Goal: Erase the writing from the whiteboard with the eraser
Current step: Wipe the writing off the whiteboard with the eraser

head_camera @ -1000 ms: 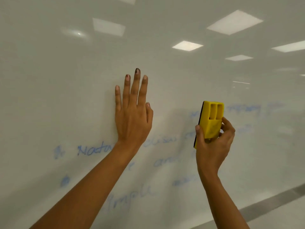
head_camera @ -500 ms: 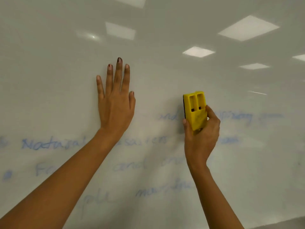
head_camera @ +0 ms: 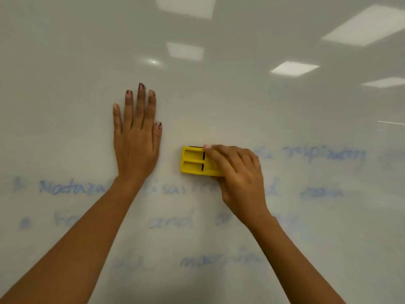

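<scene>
Now the right hand (head_camera: 240, 178) grips the eraser (head_camera: 198, 161) flat on the whiteboard (head_camera: 285, 110), fingers curled over it; the left hand (head_camera: 135, 137) presses flat, fingers straight and close together, above the blue writing (head_camera: 72, 189).

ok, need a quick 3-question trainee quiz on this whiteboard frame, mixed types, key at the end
1. True or false: the left hand lies flat against the whiteboard.
2. Which hand grips the yellow eraser? A) left hand B) right hand
3. Fill in: the writing on the board is ___ in colour.
Key: 1 true; 2 B; 3 blue.
</scene>
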